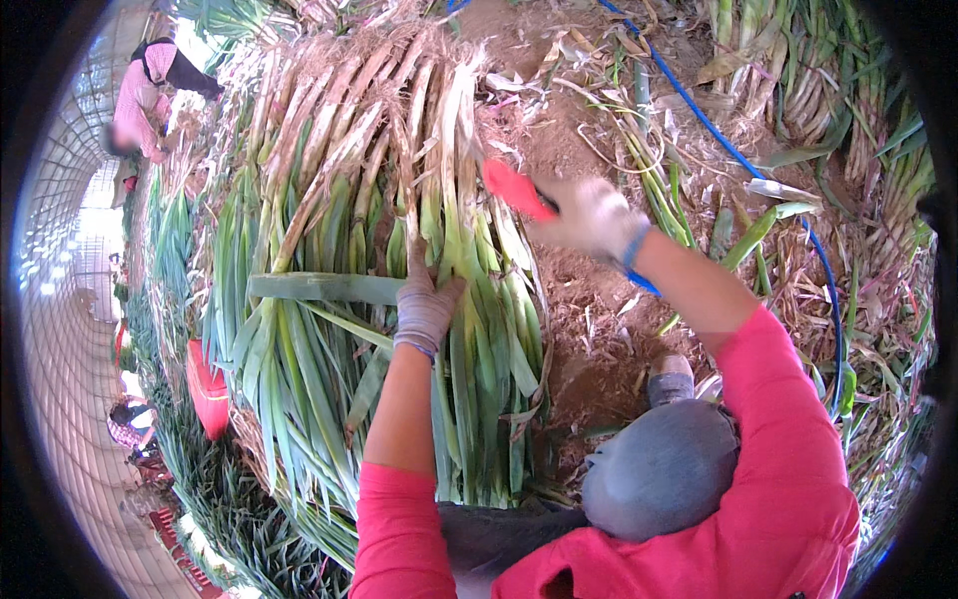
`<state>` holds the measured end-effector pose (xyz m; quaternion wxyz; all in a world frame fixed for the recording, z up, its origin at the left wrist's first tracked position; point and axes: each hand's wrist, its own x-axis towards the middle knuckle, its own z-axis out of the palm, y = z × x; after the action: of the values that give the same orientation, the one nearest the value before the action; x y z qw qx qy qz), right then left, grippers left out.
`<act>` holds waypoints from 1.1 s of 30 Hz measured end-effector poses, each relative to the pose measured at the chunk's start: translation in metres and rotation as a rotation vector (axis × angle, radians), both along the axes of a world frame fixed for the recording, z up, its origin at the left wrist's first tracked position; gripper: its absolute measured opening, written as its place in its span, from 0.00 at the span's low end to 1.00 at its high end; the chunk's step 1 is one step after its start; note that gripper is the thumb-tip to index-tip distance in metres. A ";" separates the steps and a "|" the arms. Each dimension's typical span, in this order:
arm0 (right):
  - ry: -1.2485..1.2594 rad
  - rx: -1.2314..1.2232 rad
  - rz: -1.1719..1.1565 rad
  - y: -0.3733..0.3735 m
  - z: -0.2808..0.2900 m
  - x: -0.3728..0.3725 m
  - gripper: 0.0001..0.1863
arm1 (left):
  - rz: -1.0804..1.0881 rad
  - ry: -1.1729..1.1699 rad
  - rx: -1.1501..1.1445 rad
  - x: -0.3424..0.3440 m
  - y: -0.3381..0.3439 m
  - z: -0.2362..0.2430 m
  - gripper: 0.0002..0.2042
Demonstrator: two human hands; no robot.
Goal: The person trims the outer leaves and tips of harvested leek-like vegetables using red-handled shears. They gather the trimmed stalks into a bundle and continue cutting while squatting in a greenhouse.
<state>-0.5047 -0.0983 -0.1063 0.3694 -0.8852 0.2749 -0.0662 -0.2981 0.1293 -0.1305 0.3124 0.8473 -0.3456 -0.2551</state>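
Observation:
A thick pile of leeks (319, 230) lies before me, with pale, dry roots at the far end and green leaves toward me. My left hand (427, 304), in a light knitted glove with brownish fingers, is on the near middle of the pile, closed around a leek stalk (431, 215). One broad leaf (324, 289) lies crosswise beside its wrist. Right of the pile, my gloved right hand (589, 217) is smeared by motion but closed on a red tool (514, 188), which points left toward the stalks. Its exact kind is unclear.
A blue hose (699, 115) crosses the littered soil at right, beside more leeks (848, 90). A red object (207, 389) stands left of the pile. Another person (143, 100) bends at far left, and a second person (130, 419) is lower down. My knee (659, 469) is close by.

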 end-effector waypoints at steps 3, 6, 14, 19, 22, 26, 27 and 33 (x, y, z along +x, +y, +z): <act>0.233 0.071 0.235 0.056 0.031 -0.055 0.39 | 0.241 0.324 -0.053 -0.012 -0.013 0.021 0.37; 0.260 0.164 0.383 0.087 0.044 -0.080 0.35 | 0.426 0.544 -0.240 -0.020 -0.017 0.017 0.29; 0.117 0.099 0.102 0.042 0.032 -0.031 0.36 | 0.355 0.235 -0.197 -0.030 -0.009 0.008 0.25; 0.090 0.184 -0.097 -0.025 0.039 0.025 0.38 | 0.043 -0.275 0.122 -0.040 -0.017 0.016 0.39; 0.043 0.089 -0.167 -0.046 0.029 0.030 0.41 | -0.127 -0.549 0.419 -0.053 -0.038 0.025 0.42; -0.086 -0.015 -0.071 -0.007 0.010 -0.003 0.43 | -0.096 -0.520 0.405 -0.050 -0.031 0.037 0.43; -0.006 0.075 -0.011 0.012 0.035 -0.022 0.43 | -0.150 -0.548 0.433 -0.059 -0.027 0.040 0.42; 0.292 0.142 0.324 0.092 0.047 -0.094 0.43 | -0.618 -0.564 0.348 -0.116 0.036 -0.026 0.29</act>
<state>-0.5984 -0.0058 -0.0593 0.3929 -0.8897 0.1837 0.1425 -0.4142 0.1649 -0.1563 -0.0317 0.7806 -0.6060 -0.1500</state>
